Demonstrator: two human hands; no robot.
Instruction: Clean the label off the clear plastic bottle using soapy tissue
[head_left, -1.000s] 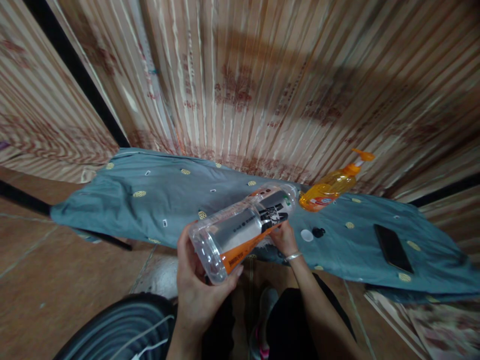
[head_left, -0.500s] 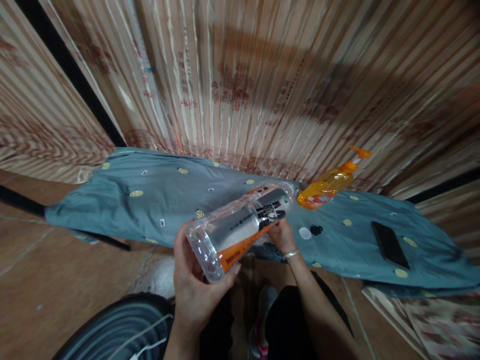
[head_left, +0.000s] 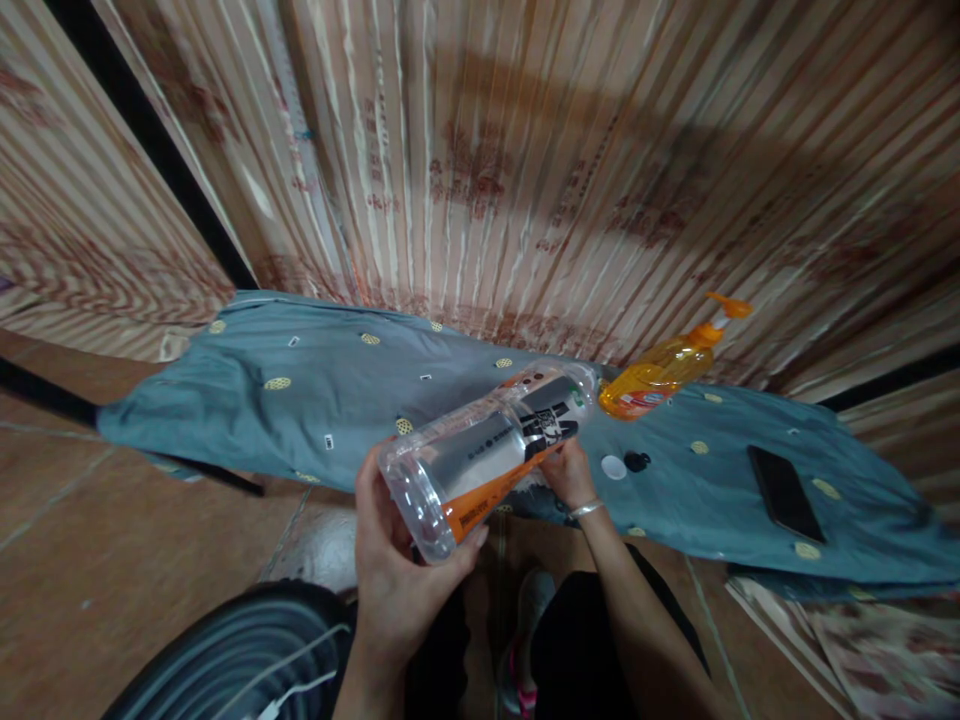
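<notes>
The clear plastic bottle (head_left: 487, 455) lay tipped almost on its side at the centre of the frame, its base toward the camera and its neck end pointing up and to the right, above the near edge of the blue-grey cloth (head_left: 300, 400) spread over the counter. Handled like this, the bottle seemed best kept steady from both ends, the base cupped firmly so the smooth wall could not slip, and the far end guided rather than squeezed, since thin plastic probably buckles under pressure. Whether the neck was capped could not be told, so keeping the mouth from dipping lower looked the safer course.

The left hand (head_left: 397, 590), at lower centre, was curled round the base of the bottle, fingers wrapped under it and thumb along the side, closed in a grip. The right hand (head_left: 568, 475), just right of centre, was closed under the upper part of the bottle by the black and orange label, fingers hidden behind it; a bracelet showed at the wrist.

To the right on the cloth lay a small white cap (head_left: 613, 467) and a dark cap (head_left: 636, 461) beside it, an orange pump bottle (head_left: 660, 375) on its side further up, and a black phone (head_left: 786, 493) toward the right edge.
</notes>
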